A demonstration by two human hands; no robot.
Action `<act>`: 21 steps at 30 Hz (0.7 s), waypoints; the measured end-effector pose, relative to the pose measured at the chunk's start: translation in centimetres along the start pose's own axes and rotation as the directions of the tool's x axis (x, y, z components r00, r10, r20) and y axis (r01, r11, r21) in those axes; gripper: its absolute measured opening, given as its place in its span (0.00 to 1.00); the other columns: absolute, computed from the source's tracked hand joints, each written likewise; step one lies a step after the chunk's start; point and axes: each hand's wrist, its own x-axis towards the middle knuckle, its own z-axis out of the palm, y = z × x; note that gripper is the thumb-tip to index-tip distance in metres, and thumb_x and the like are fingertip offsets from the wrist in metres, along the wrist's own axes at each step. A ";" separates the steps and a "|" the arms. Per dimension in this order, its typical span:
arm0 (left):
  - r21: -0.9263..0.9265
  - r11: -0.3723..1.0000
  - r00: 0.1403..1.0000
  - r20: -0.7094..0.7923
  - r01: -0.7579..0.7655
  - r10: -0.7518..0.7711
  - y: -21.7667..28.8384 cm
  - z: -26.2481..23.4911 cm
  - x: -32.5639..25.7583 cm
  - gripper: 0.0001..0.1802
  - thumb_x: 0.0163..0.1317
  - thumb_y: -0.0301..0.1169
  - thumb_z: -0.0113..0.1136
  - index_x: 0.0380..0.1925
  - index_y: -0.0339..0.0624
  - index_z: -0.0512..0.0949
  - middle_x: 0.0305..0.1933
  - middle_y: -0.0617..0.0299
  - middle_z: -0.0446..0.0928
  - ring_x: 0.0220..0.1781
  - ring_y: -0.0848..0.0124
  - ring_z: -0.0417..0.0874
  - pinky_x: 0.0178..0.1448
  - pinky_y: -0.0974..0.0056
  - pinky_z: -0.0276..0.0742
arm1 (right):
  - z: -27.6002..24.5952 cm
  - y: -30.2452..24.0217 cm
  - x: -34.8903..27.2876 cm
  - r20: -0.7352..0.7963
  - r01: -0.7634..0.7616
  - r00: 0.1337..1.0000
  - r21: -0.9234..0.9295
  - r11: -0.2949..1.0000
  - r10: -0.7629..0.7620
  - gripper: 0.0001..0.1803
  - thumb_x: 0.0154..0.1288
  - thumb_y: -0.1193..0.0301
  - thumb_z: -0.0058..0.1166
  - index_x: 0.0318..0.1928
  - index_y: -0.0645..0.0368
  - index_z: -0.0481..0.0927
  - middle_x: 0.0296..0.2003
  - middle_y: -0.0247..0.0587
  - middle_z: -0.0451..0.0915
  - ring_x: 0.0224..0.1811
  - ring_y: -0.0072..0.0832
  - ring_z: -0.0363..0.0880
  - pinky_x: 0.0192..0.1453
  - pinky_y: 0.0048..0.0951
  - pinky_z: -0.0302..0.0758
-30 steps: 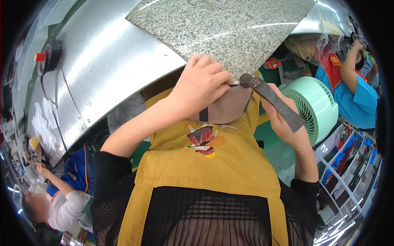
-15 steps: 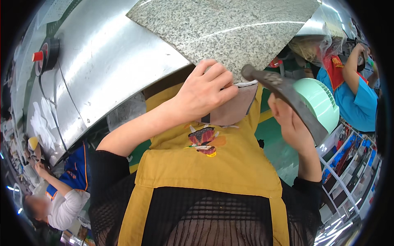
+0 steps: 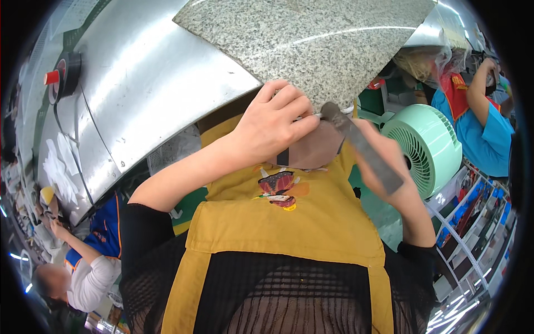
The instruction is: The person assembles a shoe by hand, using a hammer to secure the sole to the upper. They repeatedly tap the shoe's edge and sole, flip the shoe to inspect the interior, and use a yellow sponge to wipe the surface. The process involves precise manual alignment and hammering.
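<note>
My left hand (image 3: 272,123) is closed with curled fingers on the upper edge of a brownish-pink flat piece (image 3: 316,146), like leather or cloth, with dark strips. The piece hangs at the near corner of a speckled grey stone slab (image 3: 311,50), in front of my yellow apron (image 3: 278,225). Gripped in my right hand (image 3: 389,150), which is slightly blurred, is a dark metal hammer (image 3: 370,158). Its rounded head lies over the piece's top edge, close to my left fingertips; whether it touches cannot be told. My left fingers partly hide the piece's edge.
A shiny metal table (image 3: 161,72) extends left of the slab, bearing a black reel with a red knob (image 3: 52,77). A mint-green fan (image 3: 425,147) stands beside my right forearm. Co-workers sit at the far left (image 3: 92,278) and upper right (image 3: 481,133).
The hammer has come down and left onto the piece's edge, and my right hand has lowered with it, uncovering more of the fan. My left hand stays almost in place.
</note>
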 end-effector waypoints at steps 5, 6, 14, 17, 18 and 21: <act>0.023 0.999 0.999 -0.028 -0.024 0.024 -0.3 0.3 -0.1 0.15 0.39 0.26 0.62 0.31 0.50 0.77 0.32 0.71 0.72 0.41 0.69 0.73 0.54 0.59 0.69 | -0.3 -0.2 0.2 -0.087 0.023 0.996 0.088 0.996 -0.016 0.14 0.66 0.76 0.46 0.52 0.62 0.70 0.30 0.44 0.72 0.29 0.31 0.71 0.34 0.28 0.69; 0.039 0.999 1.000 -0.018 -0.020 0.021 -0.2 0.2 -0.2 0.14 0.39 0.26 0.63 0.31 0.50 0.77 0.32 0.71 0.72 0.41 0.69 0.73 0.54 0.59 0.68 | -0.3 -0.4 0.0 -0.121 0.038 0.992 0.116 0.993 -0.024 0.14 0.66 0.77 0.46 0.52 0.62 0.70 0.30 0.43 0.73 0.29 0.31 0.70 0.33 0.27 0.69; -0.063 0.991 0.992 -0.033 0.117 -0.119 -0.4 -0.1 -0.6 0.11 0.43 0.27 0.65 0.30 0.52 0.78 0.31 0.72 0.73 0.41 0.69 0.73 0.58 0.56 0.65 | 0.5 0.1 0.2 -0.011 0.008 1.000 -0.026 1.000 -0.008 0.17 0.63 0.78 0.46 0.53 0.61 0.69 0.30 0.49 0.74 0.30 0.46 0.74 0.34 0.32 0.71; 0.051 0.997 0.998 -0.028 0.051 -0.050 -0.2 0.1 -1.1 0.10 0.45 0.27 0.65 0.29 0.53 0.78 0.31 0.73 0.73 0.41 0.70 0.73 0.59 0.56 0.66 | 0.1 -0.1 0.2 -0.050 0.077 0.996 0.028 0.997 -0.076 0.15 0.66 0.78 0.43 0.54 0.62 0.69 0.30 0.50 0.73 0.29 0.46 0.73 0.35 0.29 0.70; 0.090 0.996 0.999 -0.036 0.027 -0.024 -0.1 0.2 -1.2 0.10 0.45 0.27 0.65 0.29 0.53 0.78 0.31 0.73 0.73 0.41 0.70 0.73 0.59 0.56 0.66 | 0.2 -0.3 0.2 -0.067 0.111 0.992 0.010 0.994 -0.110 0.16 0.65 0.78 0.45 0.54 0.61 0.69 0.31 0.50 0.74 0.30 0.46 0.75 0.35 0.31 0.71; 0.096 0.995 0.999 -0.048 0.022 -0.017 0.1 0.0 -1.0 0.10 0.45 0.26 0.65 0.29 0.53 0.78 0.31 0.73 0.72 0.40 0.70 0.73 0.59 0.56 0.67 | 0.4 -0.9 0.1 -0.127 0.178 0.974 -0.071 0.982 -0.186 0.20 0.58 0.78 0.51 0.53 0.59 0.70 0.38 0.48 0.78 0.36 0.47 0.80 0.35 0.38 0.76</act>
